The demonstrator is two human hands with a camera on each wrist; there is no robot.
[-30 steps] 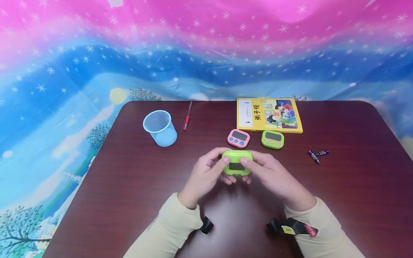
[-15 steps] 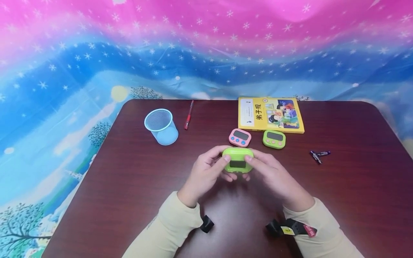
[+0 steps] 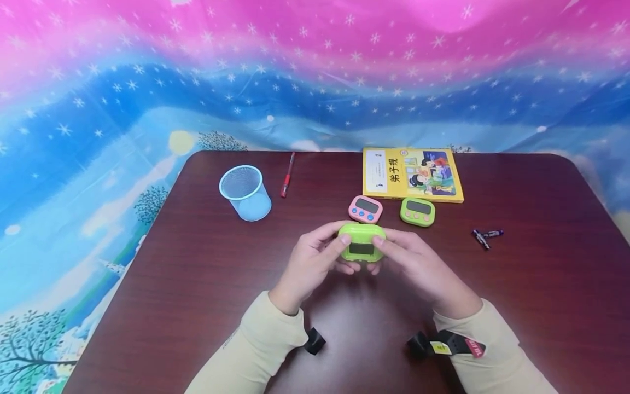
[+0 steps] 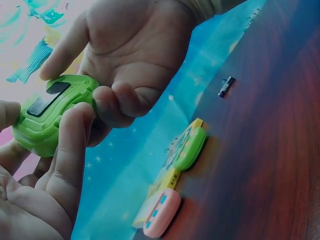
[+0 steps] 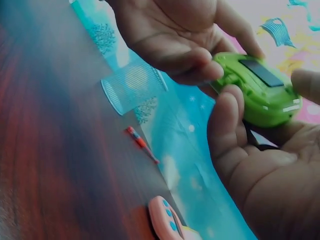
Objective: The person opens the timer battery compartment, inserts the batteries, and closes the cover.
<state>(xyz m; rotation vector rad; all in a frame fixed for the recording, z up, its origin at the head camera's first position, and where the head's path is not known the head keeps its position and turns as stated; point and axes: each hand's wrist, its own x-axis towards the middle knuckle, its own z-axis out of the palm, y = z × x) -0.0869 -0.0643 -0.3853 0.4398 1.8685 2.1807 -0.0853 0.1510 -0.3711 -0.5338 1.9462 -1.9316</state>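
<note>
Both hands hold a lime-green digital timer [image 3: 363, 230] above the middle of the table, its back turned up. My left hand [image 3: 307, 262] grips its left end, thumb on top and fingers beneath. The right end is gripped the same way by my right hand [image 3: 418, 265]. In the left wrist view a dark rectangular strip [image 4: 48, 99] shows on the timer's green back. Just beyond the hands lie a pink timer [image 3: 366, 209] with blue buttons and a second green timer [image 3: 417, 212], both screen up.
A yellow book [image 3: 371, 189] lies at the back, behind the timers. To the left stand a light-blue mesh pen holder [image 3: 253, 205] and a red pen [image 3: 286, 178]. Two small dark batteries [image 3: 484, 238] rest at the right. A patterned cloth [image 3: 315, 82] hangs behind the table [image 3: 197, 306].
Both hands keep the green timer in nearly the same place and grip. The right thumb has shifted slightly to the right on its back.
</note>
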